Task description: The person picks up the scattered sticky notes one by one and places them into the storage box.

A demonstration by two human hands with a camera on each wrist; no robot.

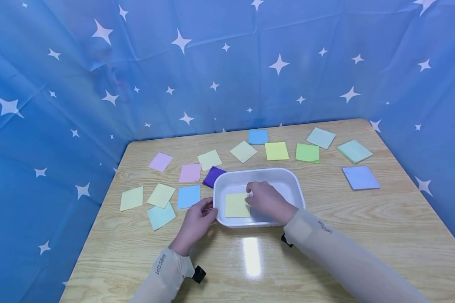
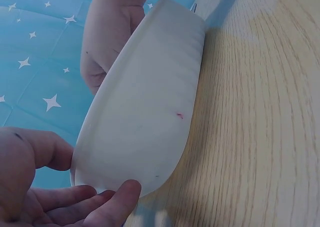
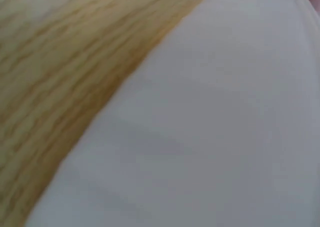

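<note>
A white plastic tray [image 1: 298, 191] stands on the table in the head view, with a pale yellow sticky note [image 1: 236, 206] lying inside its left half. My left hand [image 1: 198, 219] grips the tray's left end; in the left wrist view its thumb and fingers [image 2: 65, 207] meet the rim and outer wall. Over the tray, my right hand [image 1: 267, 200] reaches in with bent fingers at the note's right edge. Whether they pinch the note cannot be made out. The tray's outer wall [image 3: 200, 122] fills most of the right wrist view and hides that hand's fingertips.
Behind the tray are a dark purple note [image 1: 213, 176], a yellow pad [image 1: 277, 151] and a green pad [image 1: 307, 152]. Several notes, including a blue one [image 1: 188, 197], lie to its left. A periwinkle pad [image 1: 361, 178] lies right. A blue star-patterned curtain [image 1: 227, 75] borders the table.
</note>
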